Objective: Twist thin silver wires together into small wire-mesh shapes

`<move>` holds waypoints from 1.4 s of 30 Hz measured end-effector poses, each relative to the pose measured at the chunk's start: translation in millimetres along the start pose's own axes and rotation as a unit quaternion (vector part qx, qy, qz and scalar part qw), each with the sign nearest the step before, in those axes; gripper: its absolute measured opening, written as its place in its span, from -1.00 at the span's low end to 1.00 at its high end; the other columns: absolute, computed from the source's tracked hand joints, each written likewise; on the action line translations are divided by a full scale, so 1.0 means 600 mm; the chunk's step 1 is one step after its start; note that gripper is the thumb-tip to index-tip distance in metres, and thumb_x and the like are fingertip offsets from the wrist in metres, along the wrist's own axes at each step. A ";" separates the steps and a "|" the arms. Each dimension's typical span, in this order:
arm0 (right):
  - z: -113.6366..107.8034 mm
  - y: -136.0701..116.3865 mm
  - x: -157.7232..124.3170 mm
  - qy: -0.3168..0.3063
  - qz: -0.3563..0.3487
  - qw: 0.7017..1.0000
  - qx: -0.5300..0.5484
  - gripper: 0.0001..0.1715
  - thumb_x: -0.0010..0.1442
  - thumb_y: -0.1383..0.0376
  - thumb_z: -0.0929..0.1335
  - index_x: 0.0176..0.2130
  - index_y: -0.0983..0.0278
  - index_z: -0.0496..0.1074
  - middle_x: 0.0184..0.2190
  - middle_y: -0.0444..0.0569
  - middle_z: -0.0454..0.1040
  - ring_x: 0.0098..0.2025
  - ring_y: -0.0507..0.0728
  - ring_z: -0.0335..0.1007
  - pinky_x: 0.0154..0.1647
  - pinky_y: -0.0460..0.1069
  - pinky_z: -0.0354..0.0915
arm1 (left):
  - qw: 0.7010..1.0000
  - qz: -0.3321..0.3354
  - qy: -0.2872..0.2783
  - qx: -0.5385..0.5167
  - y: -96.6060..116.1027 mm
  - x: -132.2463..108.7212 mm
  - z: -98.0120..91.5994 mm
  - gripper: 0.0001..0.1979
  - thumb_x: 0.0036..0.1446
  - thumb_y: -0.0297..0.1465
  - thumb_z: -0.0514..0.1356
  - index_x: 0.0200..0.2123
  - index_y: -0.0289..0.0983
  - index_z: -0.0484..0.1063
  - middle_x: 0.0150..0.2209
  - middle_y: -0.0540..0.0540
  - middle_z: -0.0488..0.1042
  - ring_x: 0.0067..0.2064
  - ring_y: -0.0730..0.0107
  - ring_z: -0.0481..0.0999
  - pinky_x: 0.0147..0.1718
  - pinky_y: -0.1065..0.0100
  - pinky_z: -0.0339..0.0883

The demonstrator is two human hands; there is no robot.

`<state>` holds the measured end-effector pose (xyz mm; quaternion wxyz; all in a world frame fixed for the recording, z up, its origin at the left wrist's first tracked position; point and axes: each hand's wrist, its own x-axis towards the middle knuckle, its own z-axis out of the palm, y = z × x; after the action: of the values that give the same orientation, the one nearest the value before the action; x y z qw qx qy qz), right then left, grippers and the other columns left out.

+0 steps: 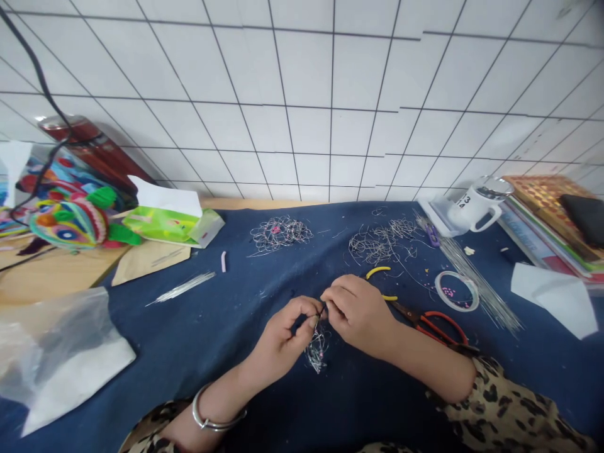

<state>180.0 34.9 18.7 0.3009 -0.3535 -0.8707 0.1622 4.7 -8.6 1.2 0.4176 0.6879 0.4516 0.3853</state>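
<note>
My left hand (287, 336) pinches a thin dark strand at the top of a small bunch of looped silvery wire (317, 352) with pink specks. My right hand (356, 314) is closed at the same spot, its fingertips touching the strand; the exact grip is partly hidden. The wire bunch hangs below the fingertips, over the dark blue cloth (217, 352). To the right of my right hand lie red-handled cutters (441, 324), and yellow-handled pliers (379, 270) lie partly behind it.
Tangled wire heaps (280, 234) lie toward the wall, another pile (382, 242) farther right. A ring-shaped dish (457, 308) surrounds pink beads. Straight wires (481, 286) stretch beside it. A white mug (481, 204) stands at back right; a green tissue pack (163, 220) and plastic bag (70, 352) lie left.
</note>
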 end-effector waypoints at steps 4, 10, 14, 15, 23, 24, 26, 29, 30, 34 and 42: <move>-0.011 0.003 0.006 -0.046 0.151 0.968 0.194 -0.83 -0.04 0.49 0.24 -0.45 0.30 0.38 -0.48 -0.11 0.33 -0.42 0.02 0.22 -0.37 -0.07 0.17 | 0.999 0.025 0.010 0.024 -0.008 0.000 -0.004 -0.92 0.18 -0.49 0.00 -0.36 -0.25 0.23 -0.29 -0.09 0.35 -0.25 0.39 0.36 -0.24 0.37 0.24; 0.000 0.016 0.001 -0.215 0.298 0.727 0.581 -0.86 -0.11 0.46 0.26 -0.44 0.36 0.38 -0.65 -0.20 0.25 -0.59 -0.05 0.11 -0.51 -0.12 0.07 | 0.998 0.050 0.010 0.039 -0.017 0.000 -0.007 -0.92 0.18 -0.52 -0.02 -0.34 -0.25 0.19 -0.29 -0.08 0.31 -0.28 0.42 0.32 -0.27 0.36 0.21; 0.013 0.022 -0.009 -0.260 0.279 0.611 0.694 -0.90 -0.13 0.45 0.28 -0.47 0.39 0.36 -0.64 -0.15 0.27 -0.60 -0.05 0.13 -0.52 -0.10 0.05 | 0.998 0.057 -0.004 0.033 -0.016 -0.002 -0.004 -0.91 0.18 -0.53 -0.03 -0.33 -0.25 0.17 -0.30 -0.07 0.29 -0.30 0.43 0.30 -0.28 0.36 0.22; 0.015 0.023 -0.010 -0.265 0.276 0.587 0.713 -0.91 -0.13 0.45 0.28 -0.48 0.40 0.35 -0.63 -0.15 0.26 -0.61 -0.05 0.12 -0.53 -0.10 0.04 | 0.998 0.058 -0.006 0.034 -0.016 -0.002 -0.003 -0.91 0.18 -0.54 -0.03 -0.33 -0.25 0.17 -0.30 -0.07 0.29 -0.30 0.43 0.30 -0.28 0.36 0.22; 0.030 0.020 -0.023 -0.237 0.232 0.508 0.795 -0.96 -0.08 0.41 0.33 -0.50 0.37 0.34 -0.69 -0.21 0.17 -0.65 -0.09 0.00 -0.60 -0.12 -0.04 | 0.996 0.073 0.001 0.045 -0.015 0.000 -0.003 -0.90 0.15 -0.56 -0.02 -0.34 -0.24 0.17 -0.30 -0.07 0.29 -0.29 0.42 0.31 -0.29 0.35 0.23; 0.032 0.018 -0.025 -0.234 0.226 0.505 0.799 -0.95 -0.08 0.41 0.35 -0.49 0.36 0.35 -0.70 -0.23 0.16 -0.67 -0.10 -0.03 -0.61 -0.13 -0.06 | 0.996 0.074 -0.002 0.049 -0.015 0.000 -0.003 -0.89 0.15 -0.57 -0.02 -0.34 -0.24 0.16 -0.30 -0.07 0.29 -0.29 0.42 0.31 -0.28 0.35 0.23; 0.035 0.015 -0.028 -0.218 0.220 0.512 0.802 -0.95 -0.06 0.41 0.37 -0.46 0.33 0.38 -0.72 -0.27 0.12 -0.68 -0.12 -0.08 -0.62 -0.14 -0.09 | 0.996 0.072 -0.008 0.056 -0.013 0.000 -0.001 -0.88 0.14 -0.57 -0.02 -0.35 -0.24 0.16 -0.30 -0.07 0.29 -0.28 0.41 0.31 -0.27 0.34 0.23; 0.033 0.013 -0.028 -0.184 0.229 0.558 0.776 -0.80 -0.02 0.39 0.37 -0.29 0.29 0.45 -0.74 -0.32 0.02 -0.69 -0.12 -0.15 -0.62 -0.14 -0.10 | 0.996 0.070 -0.006 0.059 -0.012 0.000 0.001 -0.87 0.11 -0.59 -0.02 -0.35 -0.24 0.15 -0.30 -0.07 0.30 -0.28 0.40 0.31 -0.26 0.34 0.24; 0.032 0.013 -0.027 -0.177 0.234 0.587 0.755 -0.74 0.01 0.37 0.37 -0.21 0.28 0.46 -0.73 -0.33 0.00 -0.68 -0.12 -0.17 -0.62 -0.14 -0.10 | 0.996 0.070 -0.001 0.064 -0.012 0.000 0.002 -0.87 0.11 -0.59 -0.01 -0.35 -0.24 0.15 -0.31 -0.07 0.30 -0.28 0.40 0.31 -0.27 0.33 0.24; 0.021 0.007 -0.017 -0.119 0.177 0.809 0.548 -0.73 0.13 0.30 0.31 -0.15 0.25 0.49 -0.62 -0.21 0.22 -0.58 -0.07 0.07 -0.51 -0.12 0.09 | 0.995 0.049 0.015 0.087 -0.015 -0.001 0.004 -0.84 0.10 -0.59 -0.01 -0.26 -0.25 0.21 -0.29 -0.08 0.31 -0.27 0.37 0.32 -0.26 0.32 0.24; 0.038 -0.005 -0.021 0.047 0.062 0.983 0.165 -0.70 0.17 0.40 0.23 -0.20 0.30 0.52 -0.54 -0.10 0.35 -0.47 -0.01 0.27 -0.37 -0.11 0.22 | 0.993 0.038 0.067 0.086 -0.018 -0.005 0.025 -0.87 0.11 -0.58 -0.02 -0.39 -0.23 0.16 -0.39 -0.02 0.27 -0.34 0.39 0.28 -0.30 0.34 0.23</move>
<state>171.0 22.3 -2.2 0.3845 -0.3600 -0.7934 0.3051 14.1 -12.4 -14.5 0.3102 0.7108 0.4834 0.4060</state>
